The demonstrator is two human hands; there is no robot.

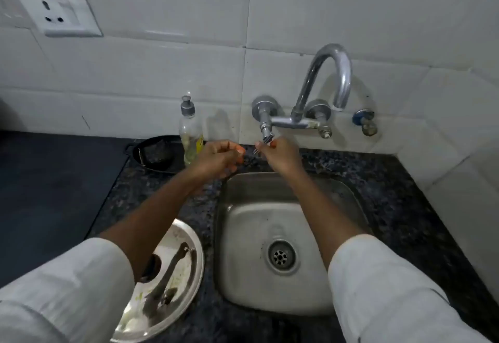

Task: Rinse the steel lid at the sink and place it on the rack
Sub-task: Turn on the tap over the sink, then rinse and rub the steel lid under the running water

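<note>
Lid (162,283) sits on the worktop (405,207) left of the sink (283,223), under the left forearm, near the body, soiled, handle bar running diagonally. Left hand (218,159) is up at the back edge, loosely curled, holding nothing. Right hand (280,156) pinches the tap handle (266,137). Lid lies well behind both hands; left is nearer.

Right hand (279,157) on tap handle (267,135); left hand (220,159) curled beside; sink (348,194) below.

Single head-worn view, steeply down and forward, close over the sink (283,188) and tiled wall (162,72).
</note>
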